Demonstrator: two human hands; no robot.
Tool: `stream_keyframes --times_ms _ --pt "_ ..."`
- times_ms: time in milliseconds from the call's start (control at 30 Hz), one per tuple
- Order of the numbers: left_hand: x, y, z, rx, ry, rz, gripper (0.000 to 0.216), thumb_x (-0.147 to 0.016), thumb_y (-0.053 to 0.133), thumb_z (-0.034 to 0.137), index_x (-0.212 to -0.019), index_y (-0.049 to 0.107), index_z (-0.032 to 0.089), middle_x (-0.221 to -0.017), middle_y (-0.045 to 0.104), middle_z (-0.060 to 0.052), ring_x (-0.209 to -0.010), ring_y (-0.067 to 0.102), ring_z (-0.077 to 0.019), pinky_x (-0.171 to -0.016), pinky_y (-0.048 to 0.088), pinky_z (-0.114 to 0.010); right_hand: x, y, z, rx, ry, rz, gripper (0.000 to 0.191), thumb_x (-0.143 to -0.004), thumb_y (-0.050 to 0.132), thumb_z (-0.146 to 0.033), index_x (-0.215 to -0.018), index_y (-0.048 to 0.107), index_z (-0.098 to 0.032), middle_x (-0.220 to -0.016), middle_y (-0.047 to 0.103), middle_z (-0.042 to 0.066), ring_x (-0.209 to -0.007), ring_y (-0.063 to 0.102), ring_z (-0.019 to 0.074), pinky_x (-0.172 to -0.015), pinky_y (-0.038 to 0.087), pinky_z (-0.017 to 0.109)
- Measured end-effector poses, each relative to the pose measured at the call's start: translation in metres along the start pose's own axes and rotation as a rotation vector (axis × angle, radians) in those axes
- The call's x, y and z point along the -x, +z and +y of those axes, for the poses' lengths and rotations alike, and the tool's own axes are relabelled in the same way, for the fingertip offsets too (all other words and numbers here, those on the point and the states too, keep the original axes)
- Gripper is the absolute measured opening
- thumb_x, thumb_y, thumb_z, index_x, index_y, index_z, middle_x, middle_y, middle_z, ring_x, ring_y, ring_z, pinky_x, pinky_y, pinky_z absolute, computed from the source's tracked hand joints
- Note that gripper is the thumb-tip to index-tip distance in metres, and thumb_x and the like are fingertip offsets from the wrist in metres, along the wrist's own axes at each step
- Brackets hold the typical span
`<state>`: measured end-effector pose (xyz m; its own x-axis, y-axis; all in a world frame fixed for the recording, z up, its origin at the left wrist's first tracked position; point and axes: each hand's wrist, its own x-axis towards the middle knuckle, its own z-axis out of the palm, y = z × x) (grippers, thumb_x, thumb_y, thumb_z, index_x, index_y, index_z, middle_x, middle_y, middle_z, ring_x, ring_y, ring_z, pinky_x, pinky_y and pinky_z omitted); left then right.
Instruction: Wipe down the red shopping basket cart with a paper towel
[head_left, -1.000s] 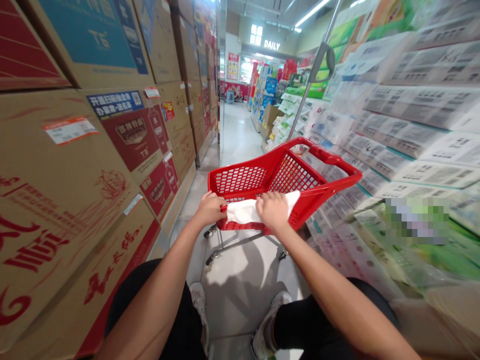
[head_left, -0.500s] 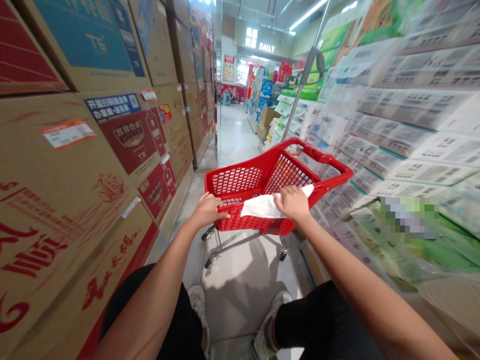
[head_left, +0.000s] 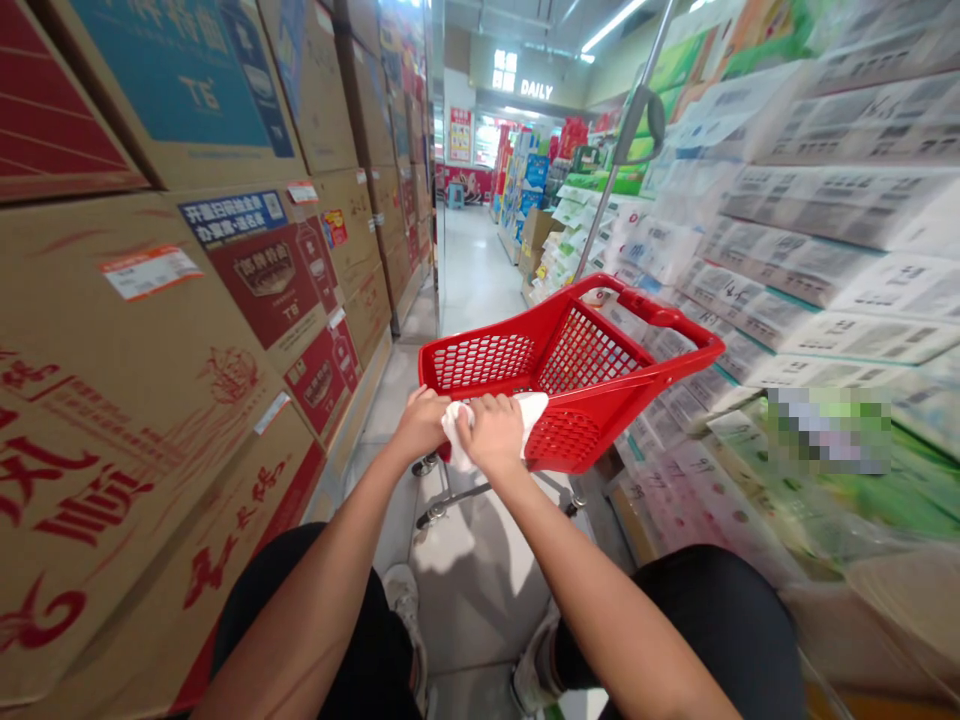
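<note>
The right hand [head_left: 493,436] and white cloth [head_left: 535,408] have slid left along the red shopping cart [head_left: 570,440]. The left hand [head_left: 421,422] grips the near rim [head_left: 600,387] at its left end; just beside it, the right clasps the cloth over that rim.

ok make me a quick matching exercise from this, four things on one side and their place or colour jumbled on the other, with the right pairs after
Column one
1. cart
2. cloth
3. left hand
4. boxes

Column two
A. stacked along the left side of the picture
B. white, under the right hand
C. red, with holes in its sides
D. at the cart's end away from the handle

Right pairs: 1-C, 2-B, 3-D, 4-A
</note>
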<state>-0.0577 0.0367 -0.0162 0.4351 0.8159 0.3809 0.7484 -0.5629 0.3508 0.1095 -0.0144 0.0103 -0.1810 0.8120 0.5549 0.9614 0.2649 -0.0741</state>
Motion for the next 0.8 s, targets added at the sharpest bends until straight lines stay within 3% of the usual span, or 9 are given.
stream_keyframes --times_ms 67,133,200,400,500,600,800 --pt "0.0 -0.002 -0.002 0.011 0.007 -0.018 0.015 -0.084 0.058 0.03 -0.08 0.071 0.023 -0.091 0.073 -0.002 -0.092 0.057 -0.0219 -0.106 0.028 -0.043 0.0 0.0 -0.008 -0.019 -0.057 -0.022 0.038 -0.102 0.04 -0.044 -0.093 0.068 -0.02 -0.093 0.068 0.01 -0.093 0.053 0.0258 -0.088 0.031 0.039" --pt "0.0 -0.006 -0.005 0.006 0.009 -0.046 0.014 -0.081 0.059 0.03 -0.076 0.07 0.023 -0.088 0.073 -0.001 -0.091 0.056 -0.022 -0.105 0.029 -0.042 0.0 -0.006 0.007 0.0 -0.128 -0.044 0.037 -0.102 0.041 -0.046 -0.094 0.067 -0.021 -0.094 0.069 0.009 -0.093 0.053 0.0249 -0.087 0.031 0.038" --pt "0.001 -0.011 -0.009 -0.003 -0.002 -0.071 0.014 -0.079 0.062 0.032 -0.069 0.066 0.022 -0.082 0.07 -0.001 -0.088 0.055 -0.0214 -0.103 0.03 -0.042 0.0 -0.018 0.042 0.069 -0.153 -0.053 0.038 -0.102 0.042 -0.047 -0.093 0.066 -0.02 -0.094 0.068 0.008 -0.092 0.054 0.0246 -0.087 0.031 0.037" --pt "0.005 -0.019 -0.016 0.024 -0.038 -0.091 0.042 -0.072 0.073 0.057 -0.061 0.056 0.021 -0.072 0.063 0.001 -0.081 0.052 -0.0194 -0.101 0.032 -0.042 -0.007 -0.074 0.187 0.365 -0.054 0.024 0.039 -0.101 0.043 -0.043 -0.085 0.067 -0.017 -0.086 0.067 0.011 -0.091 0.053 0.0258 -0.089 0.03 0.038" --pt "0.005 -0.019 -0.013 0.014 -0.048 -0.087 0.044 -0.072 0.074 0.059 -0.06 0.055 0.021 -0.072 0.063 0.001 -0.082 0.052 -0.0197 -0.103 0.031 -0.043 -0.012 -0.088 0.221 0.419 0.025 0.102 0.04 -0.101 0.041 -0.039 -0.082 0.069 -0.017 -0.084 0.067 0.011 -0.09 0.052 0.0265 -0.091 0.03 0.039" --pt "0.002 -0.017 -0.008 -0.003 -0.059 -0.095 0.041 -0.073 0.073 0.057 -0.061 0.057 0.021 -0.076 0.065 0.0 -0.084 0.053 -0.0206 -0.104 0.031 -0.044 -0.01 -0.076 0.198 0.399 0.1 0.157 0.039 -0.099 0.042 -0.037 -0.08 0.07 -0.017 -0.085 0.068 0.012 -0.09 0.051 0.0275 -0.092 0.03 0.041" --pt "-0.005 -0.009 -0.007 -0.07 -0.029 -0.106 0.024 -0.074 0.069 0.047 -0.067 0.067 0.024 -0.079 0.07 -0.001 -0.089 0.057 -0.023 -0.105 0.029 -0.044 0.005 -0.019 0.056 0.136 0.059 0.091 0.034 -0.099 0.045 -0.041 -0.086 0.068 -0.019 -0.09 0.067 0.011 -0.093 0.05 0.0273 -0.091 0.031 0.041"
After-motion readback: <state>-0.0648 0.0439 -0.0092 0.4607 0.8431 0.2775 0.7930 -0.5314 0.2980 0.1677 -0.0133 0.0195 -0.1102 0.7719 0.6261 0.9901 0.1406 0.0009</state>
